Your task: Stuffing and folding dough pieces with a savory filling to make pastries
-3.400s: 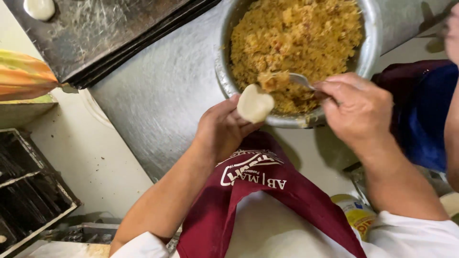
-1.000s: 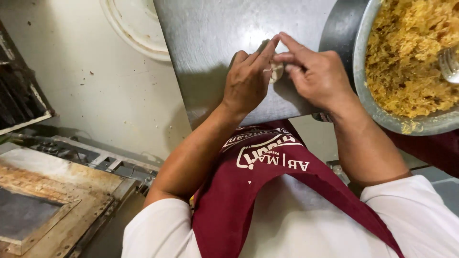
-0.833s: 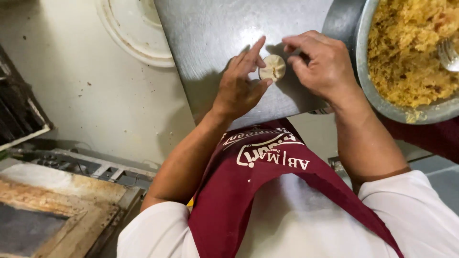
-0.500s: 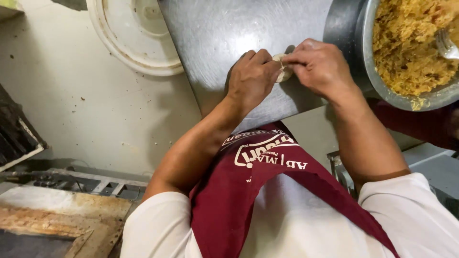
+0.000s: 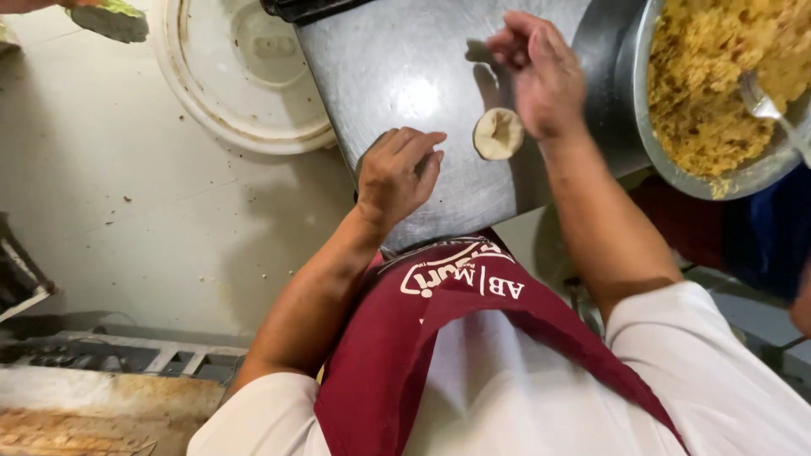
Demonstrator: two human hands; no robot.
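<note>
Where spoon (image 5: 764, 105) rests; rice-filled bowl (image 5: 635, 127)

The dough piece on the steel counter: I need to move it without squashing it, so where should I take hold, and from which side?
Probably by its outer rim. The dough piece lies flat and round on the steel counter, its middle dented and soft-looking. Come from above and the right, where the right hand hovers open; the left hand rests just beside its other edge.

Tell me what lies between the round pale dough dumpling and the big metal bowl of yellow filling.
In the head view, only the right hand and bare steel tabletop separate dumpling from bowl.
</note>
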